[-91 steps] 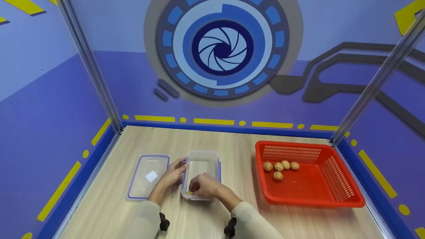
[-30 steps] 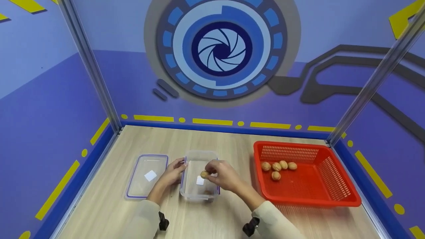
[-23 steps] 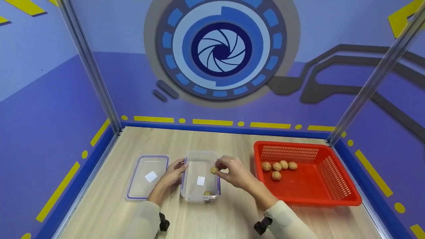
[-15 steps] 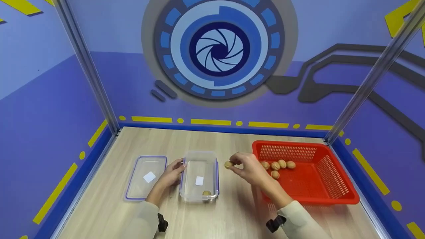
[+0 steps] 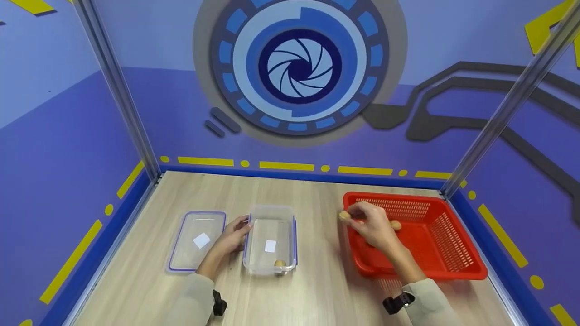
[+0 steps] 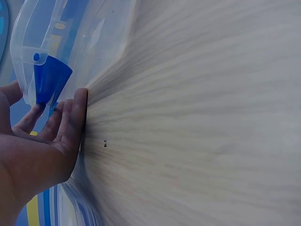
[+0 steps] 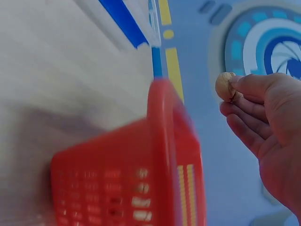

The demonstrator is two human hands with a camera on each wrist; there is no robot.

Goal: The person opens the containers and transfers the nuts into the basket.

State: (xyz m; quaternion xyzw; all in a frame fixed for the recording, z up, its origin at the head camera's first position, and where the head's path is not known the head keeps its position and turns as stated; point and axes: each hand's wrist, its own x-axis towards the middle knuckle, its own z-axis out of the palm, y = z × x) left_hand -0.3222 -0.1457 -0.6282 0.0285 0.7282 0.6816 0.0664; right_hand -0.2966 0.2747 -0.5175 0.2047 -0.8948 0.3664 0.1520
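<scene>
My right hand [image 5: 374, 228] pinches a walnut [image 5: 345, 216] between thumb and fingertips, above the left rim of the red plastic basket [image 5: 457, 273]. In the right wrist view the walnut [image 7: 227, 87] sits at the fingertips, higher than the basket's rim. My left hand [image 5: 230, 239] rests against the left side of a clear plastic food box [image 5: 270, 230], its fingers by the blue latch [image 6: 51, 77]. One walnut [image 5: 280, 263] lies at the near end inside the box. Another walnut [image 5: 395, 225] shows in the basket; my right hand hides others.
A clear lid [image 5: 186, 251] with a blue seal and a white label lies left of the box. Painted panels [image 5: 290, 149] and metal posts [image 5: 122, 99] bound the wooden table [image 5: 317, 280] at the back and sides.
My right hand has come up from inside the box and moved right with the walnut to the basket's left rim. My left hand stays at the box's side.
</scene>
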